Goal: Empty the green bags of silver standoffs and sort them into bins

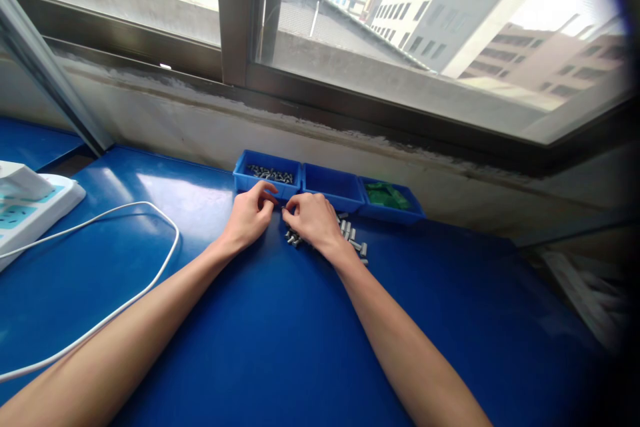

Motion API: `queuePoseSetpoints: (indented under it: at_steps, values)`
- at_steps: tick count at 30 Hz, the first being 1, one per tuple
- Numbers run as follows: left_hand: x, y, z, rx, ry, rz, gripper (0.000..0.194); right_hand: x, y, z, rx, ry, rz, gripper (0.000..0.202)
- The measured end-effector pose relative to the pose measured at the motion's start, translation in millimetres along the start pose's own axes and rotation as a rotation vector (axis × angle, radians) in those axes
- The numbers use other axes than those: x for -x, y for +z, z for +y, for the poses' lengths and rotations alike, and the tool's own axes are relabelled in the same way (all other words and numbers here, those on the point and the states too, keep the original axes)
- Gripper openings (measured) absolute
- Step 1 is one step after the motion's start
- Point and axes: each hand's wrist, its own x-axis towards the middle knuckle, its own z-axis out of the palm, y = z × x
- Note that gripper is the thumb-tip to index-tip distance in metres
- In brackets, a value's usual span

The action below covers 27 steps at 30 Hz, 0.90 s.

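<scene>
My left hand (250, 215) is in front of the left blue bin (243, 181), its fingers curled in toward the thumb. That bin holds many small dark screws (273, 175). Just to its right, my right hand (315, 219) has thumb and forefinger pinched together, with a tiny dark bit at the tips too small to name. Beneath and beside the right hand lies a pile of small dark screws (294, 238) and grey metal cylinders (347, 230), partly covered by the hand. The two hands are close but apart.
A middle blue bin (333, 195) and a right blue bin (395, 213) with green packets (385, 195) continue the row below the window. On the left, a white power strip (45, 207) and a white cable (167, 260) lie on the blue table (280, 347).
</scene>
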Motion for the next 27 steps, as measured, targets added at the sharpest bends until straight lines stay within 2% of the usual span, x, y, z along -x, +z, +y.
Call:
queuePoseSetpoints:
  at_steps: [3, 7, 10, 18, 24, 27]
  values:
    - [-0.9, -0.8, 0.3, 0.026, -0.022, 0.006, 0.031, -3.3, -2.4, 12.3, -0.274, -0.021, -0.028, 0.018]
    - [-1.4, -0.3, -2.5, 0.06, -0.012, -0.008, 0.028, -4.4, -6.7, 28.1, -0.671, -0.056, -0.143, 0.036]
    - [-1.1, 0.5, -3.7, 0.046, 0.05, -0.028, 0.024, -3.5, -7.5, 31.6, -0.788, -0.032, -0.135, 0.044]
    - [0.0, -0.1, -1.2, 0.02, 0.102, -0.05, 0.025, -12.1, -6.3, 18.2, -0.61, -0.03, 0.237, 0.033]
    - [0.8, 0.1, -2.4, 0.004, 0.128, -0.063, 0.026, -25.4, -11.7, 2.9, -0.377, 0.038, 0.371, 0.031]
    - [1.5, 0.2, -1.7, -0.011, 0.141, -0.07, 0.026, -20.8, -14.0, -2.0, -0.368, 0.07, 0.403, 0.03]
